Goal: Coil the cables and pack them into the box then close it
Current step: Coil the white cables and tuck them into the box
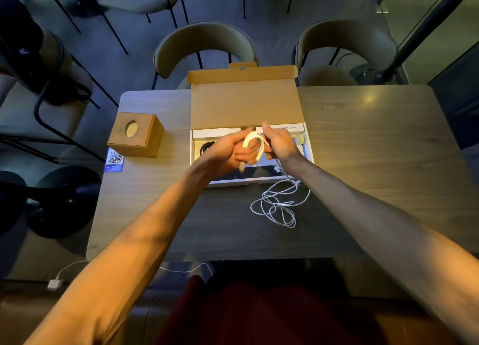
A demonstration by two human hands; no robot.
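Note:
An open cardboard box (243, 106) lies at the table's far middle, its brown lid standing up at the back and a white tray below it. Over the tray, my left hand (228, 153) grips a small coil of white cable (252, 140). My right hand (281, 142) pinches the same cable beside the coil. From my right hand the cable drops past the box's front edge into a loose tangle of loops (278, 204) on the table. A dark round item (206, 147) sits in the tray's left side, partly hidden by my left hand.
A wooden tissue box (136, 137) stands left of the box, with a QR-code card (114, 159) next to it. Two chairs (204, 49) stand beyond the table's far edge. A white charger and cord (55, 283) lie on the floor at lower left.

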